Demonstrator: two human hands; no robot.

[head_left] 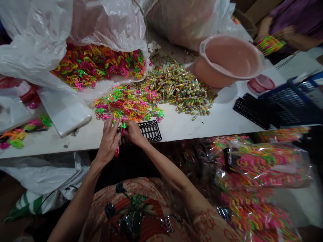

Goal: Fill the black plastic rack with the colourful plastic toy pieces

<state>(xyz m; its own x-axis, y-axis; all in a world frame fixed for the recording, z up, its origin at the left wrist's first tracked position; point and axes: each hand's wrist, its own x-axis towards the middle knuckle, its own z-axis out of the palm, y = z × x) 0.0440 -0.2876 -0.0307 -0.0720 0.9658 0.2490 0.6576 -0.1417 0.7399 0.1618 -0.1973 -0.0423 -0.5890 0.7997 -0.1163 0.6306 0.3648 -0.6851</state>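
Observation:
At the table's near edge lies a black plastic rack (152, 131) with rows of slots, its left part covered by my hands. My left hand (109, 139) is over the rack's left end, fingers bent together, with a small pink plastic piece (117, 151) poking out below the palm. My right hand (133, 131) rests on the rack with its fingers closed; the fingertips are hidden. Between both hands stands a small green plastic piece (123, 125). Just behind them is a loose pile of bright looped plastic pieces (131, 102).
Small patterned tubes (179, 85) are heaped right of the pile. A large plastic bag (98, 67) spills more pieces. Around are a pink basin (232, 58), a blue basket (290, 101), clear bags (63, 107) and filled packs (272, 164). A co-worker's hands (282, 35) hold colourful pieces.

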